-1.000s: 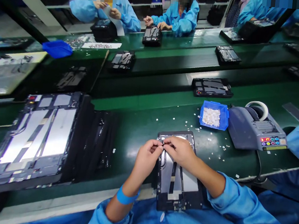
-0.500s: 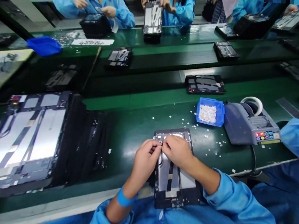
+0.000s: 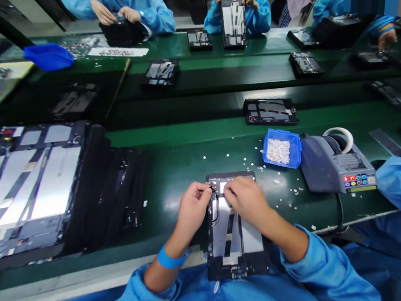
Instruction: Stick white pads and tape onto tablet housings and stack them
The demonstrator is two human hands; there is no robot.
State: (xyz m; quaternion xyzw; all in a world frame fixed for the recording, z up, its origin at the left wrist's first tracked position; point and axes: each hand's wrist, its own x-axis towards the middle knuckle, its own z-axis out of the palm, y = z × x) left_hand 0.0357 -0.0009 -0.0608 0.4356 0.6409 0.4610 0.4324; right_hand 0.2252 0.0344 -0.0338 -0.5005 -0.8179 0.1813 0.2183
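An open tablet chassis with silver panels and black strips lies lengthwise on the green bench in front of me, its near end over the bench edge. My left hand pinches a small dark part at the chassis's upper left corner. My right hand rests on the top of the chassis, fingers curled down and pressing beside the left hand. What sits under the right fingers is hidden.
A stack of open tablets fills the left. A blue tray of small white pieces and a grey tape dispenser stand at the right, with white scraps scattered around. Another tablet lies on the conveyor. Co-workers in blue sit opposite; a neighbour's sleeve is at right.
My two hands have drawn slightly apart, the left now pinching at the upper left corner of the chassis. The view has shifted a little; a co-worker opposite has lifted a tablet upright.
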